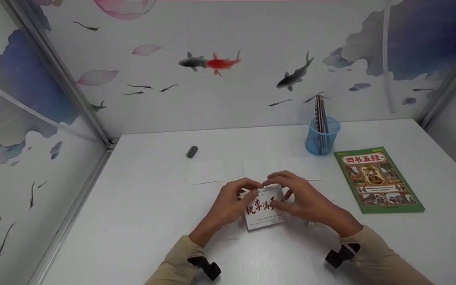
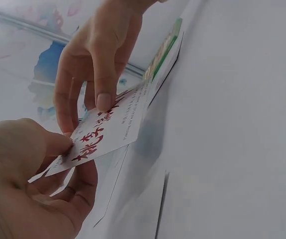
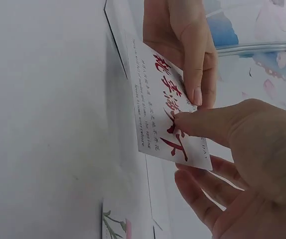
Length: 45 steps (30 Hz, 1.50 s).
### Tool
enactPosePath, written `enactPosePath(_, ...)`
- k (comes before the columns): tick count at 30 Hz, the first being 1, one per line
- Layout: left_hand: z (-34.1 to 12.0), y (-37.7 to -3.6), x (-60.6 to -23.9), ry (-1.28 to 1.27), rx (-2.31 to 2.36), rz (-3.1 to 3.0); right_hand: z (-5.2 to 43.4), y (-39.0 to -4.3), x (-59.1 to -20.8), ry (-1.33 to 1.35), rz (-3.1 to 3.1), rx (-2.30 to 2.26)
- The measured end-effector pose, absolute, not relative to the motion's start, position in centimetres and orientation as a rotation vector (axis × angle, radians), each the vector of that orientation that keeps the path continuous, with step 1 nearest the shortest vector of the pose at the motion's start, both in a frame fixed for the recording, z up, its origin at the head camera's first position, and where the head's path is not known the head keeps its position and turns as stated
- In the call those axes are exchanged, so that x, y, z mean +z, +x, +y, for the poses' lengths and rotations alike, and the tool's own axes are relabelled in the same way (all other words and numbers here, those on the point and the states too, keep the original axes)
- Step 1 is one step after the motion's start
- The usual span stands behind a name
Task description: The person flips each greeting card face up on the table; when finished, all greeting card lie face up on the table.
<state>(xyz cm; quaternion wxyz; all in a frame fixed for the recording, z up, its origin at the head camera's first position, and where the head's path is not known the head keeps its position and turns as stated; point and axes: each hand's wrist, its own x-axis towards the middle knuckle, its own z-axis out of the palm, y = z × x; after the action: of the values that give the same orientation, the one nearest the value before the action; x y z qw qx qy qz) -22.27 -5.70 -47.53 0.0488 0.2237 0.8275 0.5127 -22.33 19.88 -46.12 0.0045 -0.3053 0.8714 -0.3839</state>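
Observation:
A white card [image 1: 266, 219] printed with large red Chinese characters is tilted up above the table, held between both hands. My left hand [image 1: 232, 202] pinches its left upper part, thumb on the printed face and fingers behind. With its thumb pressed on the red characters, my right hand [image 1: 305, 198] grips the right side. In the right wrist view the right fingers [image 3: 200, 194] curl behind the card [image 3: 145, 94]. The left wrist view shows the left thumb [image 2: 58, 143] at the card's near end; part of the back is hidden.
White paper pieces [image 1: 208, 172] lie flat behind the hands. Near the right hand lies a card with a printed flower [image 3: 114, 226]. A dark eraser-like block [image 1: 192, 151], a blue mesh cup [image 1: 312, 142] of pencils and a green-bordered book [image 1: 404, 208] stand farther out. Printed walls enclose the table.

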Motion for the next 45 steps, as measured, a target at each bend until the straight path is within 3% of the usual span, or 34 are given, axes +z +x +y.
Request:
enactPosePath(15, -6.7, -21.8, -46.6, 0.890, 0.821, 2.649, 20.1, -22.4, -47.3, -0.782, 2.919, -0.730)
enactPosePath(30, -8.7, -21.9, -45.7, 0.936, 0.717, 2.606, 19.4, -22.3, -47.5, -0.695, 2.860, -0.685)
enactPosePath(45, -16.0, -20.1, -44.8, 0.825, 0.768, 2.601, 15.8, -21.3, -46.9, -1.011, 2.767, -0.833)
